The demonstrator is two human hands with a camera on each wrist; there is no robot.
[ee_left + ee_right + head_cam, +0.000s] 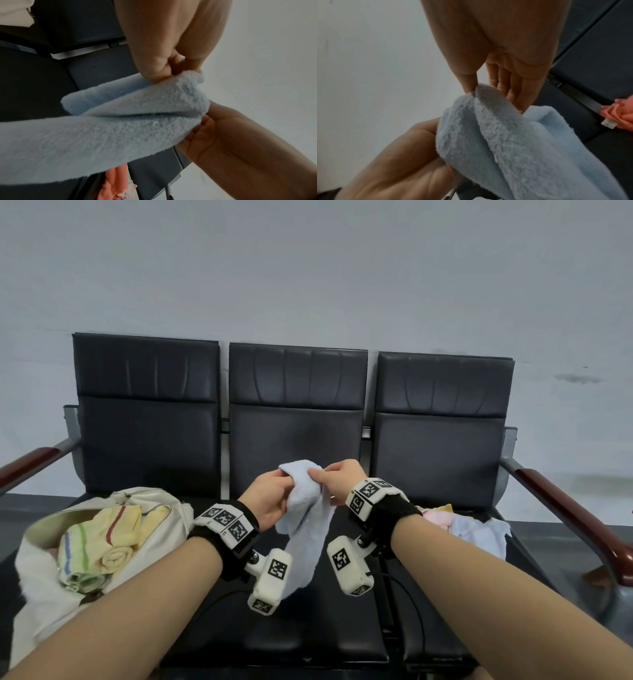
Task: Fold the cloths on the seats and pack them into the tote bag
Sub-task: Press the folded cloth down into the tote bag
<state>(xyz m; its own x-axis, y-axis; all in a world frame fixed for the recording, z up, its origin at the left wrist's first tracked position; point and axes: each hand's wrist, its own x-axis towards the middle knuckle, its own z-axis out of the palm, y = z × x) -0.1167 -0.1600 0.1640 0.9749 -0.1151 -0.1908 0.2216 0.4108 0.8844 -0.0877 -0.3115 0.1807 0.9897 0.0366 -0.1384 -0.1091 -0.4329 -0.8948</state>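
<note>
**Mid-fold: blue cloth in both hands, more left**

Tote bag (102, 508) on the left seat already holds rolled striped cloths (99, 546). Over the middle seat (294, 594), left hand (270, 498) and right hand (337, 479) both pinch the blue cloth (308, 518), its tail hanging down. Farther right, a pile of unfolded cloths (472, 529) waits. Roughly halfway, I'd judge.

Head camera looks forward-down at both hands from above. Each wrist camera views close-up from beneath; all share the blue cloth (303, 518).
</note>
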